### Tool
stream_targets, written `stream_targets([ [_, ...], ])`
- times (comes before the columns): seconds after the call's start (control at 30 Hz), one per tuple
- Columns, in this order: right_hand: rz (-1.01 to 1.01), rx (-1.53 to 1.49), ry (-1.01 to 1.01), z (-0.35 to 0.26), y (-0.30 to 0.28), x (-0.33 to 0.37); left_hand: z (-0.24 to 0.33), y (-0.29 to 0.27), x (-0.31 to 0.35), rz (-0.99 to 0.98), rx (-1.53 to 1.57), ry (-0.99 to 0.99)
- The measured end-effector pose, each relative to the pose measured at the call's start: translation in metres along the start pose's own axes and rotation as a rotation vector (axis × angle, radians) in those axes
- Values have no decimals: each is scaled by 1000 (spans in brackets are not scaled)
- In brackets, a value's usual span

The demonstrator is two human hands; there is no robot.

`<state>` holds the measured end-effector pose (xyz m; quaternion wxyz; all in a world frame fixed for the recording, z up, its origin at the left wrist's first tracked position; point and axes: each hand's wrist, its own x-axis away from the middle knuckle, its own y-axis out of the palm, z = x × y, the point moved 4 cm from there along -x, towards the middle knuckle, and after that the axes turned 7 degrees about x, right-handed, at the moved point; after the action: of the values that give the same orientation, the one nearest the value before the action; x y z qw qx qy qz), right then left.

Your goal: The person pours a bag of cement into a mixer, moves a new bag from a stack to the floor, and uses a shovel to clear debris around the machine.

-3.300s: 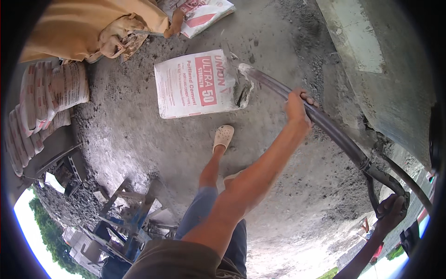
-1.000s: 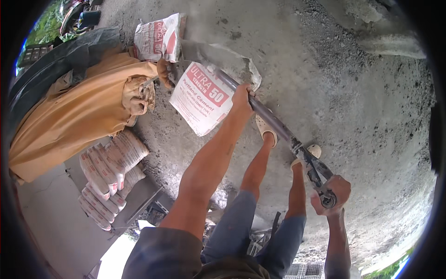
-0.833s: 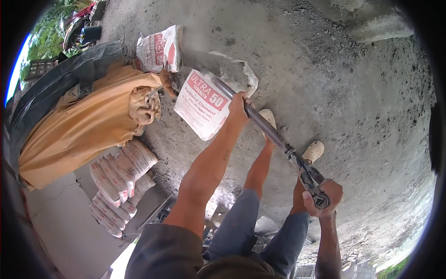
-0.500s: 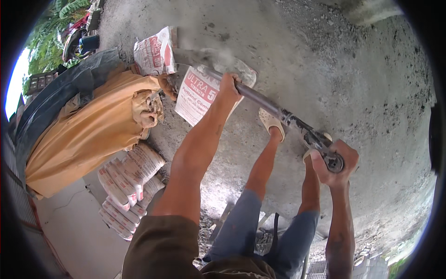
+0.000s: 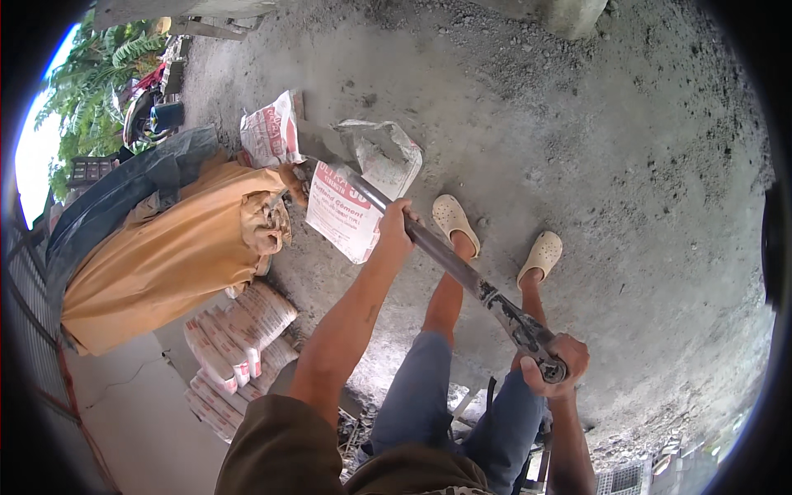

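Both hands are closed around a shovel [image 5: 445,260] held slantwise across my body. My left hand [image 5: 398,224] wraps the middle of its shaft, and my right hand [image 5: 557,365] grips the dark, worn handle end in front of my thigh. The grey blade [image 5: 323,143] is down at the far end, between a standing cement bag [image 5: 271,132] and a torn, opened bag [image 5: 351,219] lying flat on the ground. Part of the torn bag is behind the shaft. Its grey inner side [image 5: 388,165] shows beyond the blade.
On the left, an orange-brown tarp [image 5: 169,256] and a dark sheet [image 5: 124,194] cover a pile. Stacked cement bags [image 5: 239,330] stand below it. Dusty grey ground [image 5: 627,206] spreads right, with loose gravel. A concrete block-like base [image 5: 569,16] is at the top.
The shovel's handle end and my right hand have come lower and closer to my body. My left hand has moved down too. The dust over the torn bag has thinned, and its open edge shows.
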<state>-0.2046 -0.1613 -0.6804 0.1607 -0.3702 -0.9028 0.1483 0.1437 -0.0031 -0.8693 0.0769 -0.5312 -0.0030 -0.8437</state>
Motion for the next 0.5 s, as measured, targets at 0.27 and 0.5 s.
stream_targets([
  [0.27,69,-179,505,29,-44,47,-46,-11,48,157,-34,189],
  [0.5,30,13,239,-16,-155,78,-96,30,151,-2,46,12],
])
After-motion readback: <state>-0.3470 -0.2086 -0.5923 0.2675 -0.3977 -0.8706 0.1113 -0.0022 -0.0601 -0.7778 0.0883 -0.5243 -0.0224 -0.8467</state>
